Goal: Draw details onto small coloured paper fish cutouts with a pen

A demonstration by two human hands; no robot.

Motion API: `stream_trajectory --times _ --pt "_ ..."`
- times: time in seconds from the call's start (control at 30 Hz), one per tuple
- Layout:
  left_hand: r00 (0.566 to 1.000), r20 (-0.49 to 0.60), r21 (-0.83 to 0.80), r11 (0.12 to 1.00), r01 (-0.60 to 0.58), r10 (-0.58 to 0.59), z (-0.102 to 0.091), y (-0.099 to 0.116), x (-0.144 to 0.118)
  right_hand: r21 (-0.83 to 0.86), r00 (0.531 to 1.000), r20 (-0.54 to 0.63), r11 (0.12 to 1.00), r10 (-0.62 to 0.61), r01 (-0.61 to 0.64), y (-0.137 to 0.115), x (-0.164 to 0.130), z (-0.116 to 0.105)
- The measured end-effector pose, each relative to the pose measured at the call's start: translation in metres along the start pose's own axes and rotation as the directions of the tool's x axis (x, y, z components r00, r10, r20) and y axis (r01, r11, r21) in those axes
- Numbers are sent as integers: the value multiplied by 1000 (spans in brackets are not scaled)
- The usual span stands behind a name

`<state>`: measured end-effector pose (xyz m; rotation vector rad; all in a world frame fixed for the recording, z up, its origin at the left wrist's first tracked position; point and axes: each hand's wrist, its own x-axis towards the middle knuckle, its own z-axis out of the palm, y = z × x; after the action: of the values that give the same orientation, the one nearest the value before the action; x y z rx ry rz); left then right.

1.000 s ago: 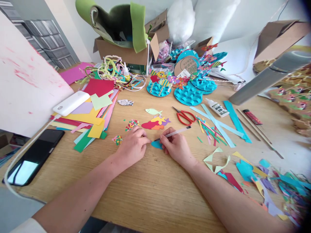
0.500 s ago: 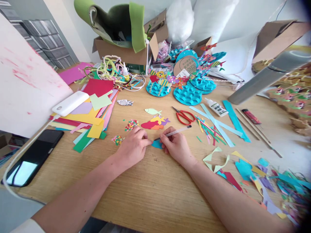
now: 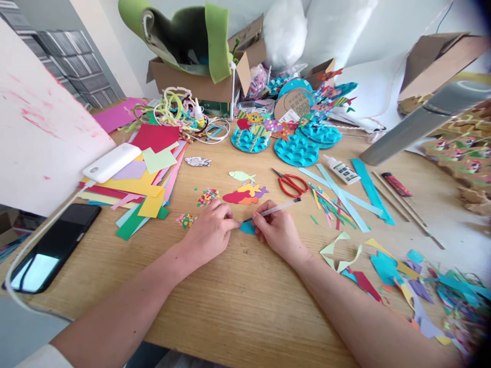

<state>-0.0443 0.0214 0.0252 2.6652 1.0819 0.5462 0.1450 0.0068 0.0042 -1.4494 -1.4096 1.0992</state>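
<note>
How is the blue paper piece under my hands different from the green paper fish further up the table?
The blue piece is pinned by the left hand while the right hand sets a pen on it; the green fish lies untouched. Blue is half hidden; green shows whole. Both lie flat.

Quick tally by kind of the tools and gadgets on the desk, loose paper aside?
Pens: 1, the pen in the right hand, tip at the blue paper cutout pinned by the left hand
Scissors: 1, red scissors
Glue bottles: 1, glue bottle
Phones: 1, black phone
Power banks: 1, white power bank
Total: 5
</note>
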Motion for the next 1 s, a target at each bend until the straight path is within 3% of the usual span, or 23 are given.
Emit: stream_trajectory --times 1.0 --pt "999 15 28 999 -36 36 -2 0 1 -17 1000 -2 1000 -2 2 -1 0 0"
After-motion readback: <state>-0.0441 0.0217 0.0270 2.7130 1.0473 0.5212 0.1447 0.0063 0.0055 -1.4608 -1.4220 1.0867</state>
